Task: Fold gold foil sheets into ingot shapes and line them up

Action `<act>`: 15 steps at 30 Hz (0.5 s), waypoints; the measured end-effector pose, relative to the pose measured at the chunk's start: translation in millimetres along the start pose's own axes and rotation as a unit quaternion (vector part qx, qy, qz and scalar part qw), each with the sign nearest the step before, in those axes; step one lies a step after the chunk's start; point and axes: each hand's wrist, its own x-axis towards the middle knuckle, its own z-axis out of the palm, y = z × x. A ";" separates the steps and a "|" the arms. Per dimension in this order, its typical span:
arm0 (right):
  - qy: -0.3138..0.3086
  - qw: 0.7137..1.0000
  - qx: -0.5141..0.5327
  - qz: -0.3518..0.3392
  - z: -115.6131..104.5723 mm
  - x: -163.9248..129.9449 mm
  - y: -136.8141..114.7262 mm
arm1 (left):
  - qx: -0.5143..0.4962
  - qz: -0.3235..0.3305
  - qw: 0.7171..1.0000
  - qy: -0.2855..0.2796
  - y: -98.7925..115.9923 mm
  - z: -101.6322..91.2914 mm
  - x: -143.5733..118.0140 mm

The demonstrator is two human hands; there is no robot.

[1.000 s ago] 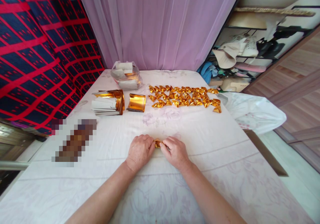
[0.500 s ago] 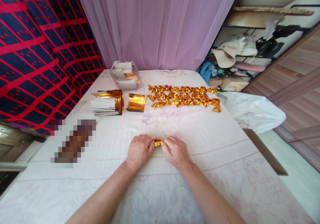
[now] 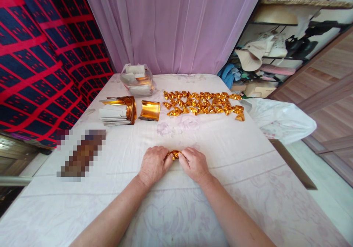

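Foil piece [image 3: 175,154] — glossy, metallic-looking

1 left hand [image 3: 154,164], 1 right hand [image 3: 193,164], 1 gold piece [image 3: 175,154] between them. Folded pieces [image 3: 206,102]: 3 rows, well over 20, too bunched to count exactly from where I stand. 1 big stack [image 3: 117,113], 1 small stack [image 3: 150,110]. 1 clear bag [image 3: 136,80], 1 white bag [image 3: 286,120], 1 cap [image 3: 249,57].

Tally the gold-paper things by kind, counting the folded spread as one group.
Larger sheet pile and smaller sheet pile: 2
Clear bag of sheets: 1
Spread of folded pieces: 1
Piece between left hand and right hand: 1
Total: 5
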 end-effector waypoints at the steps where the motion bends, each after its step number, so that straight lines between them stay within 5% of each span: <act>1: -0.001 1.000 0.000 0.003 -0.2 0.0 0.2 | -0.004 0.000 1.000 0.008 -0.2 -0.5 -0.6; 15: -0.019 1.000 -0.019 -0.007 1.0 0.4 -1.2 | 0.043 0.022 0.999 0.011 0.8 5.3 -0.6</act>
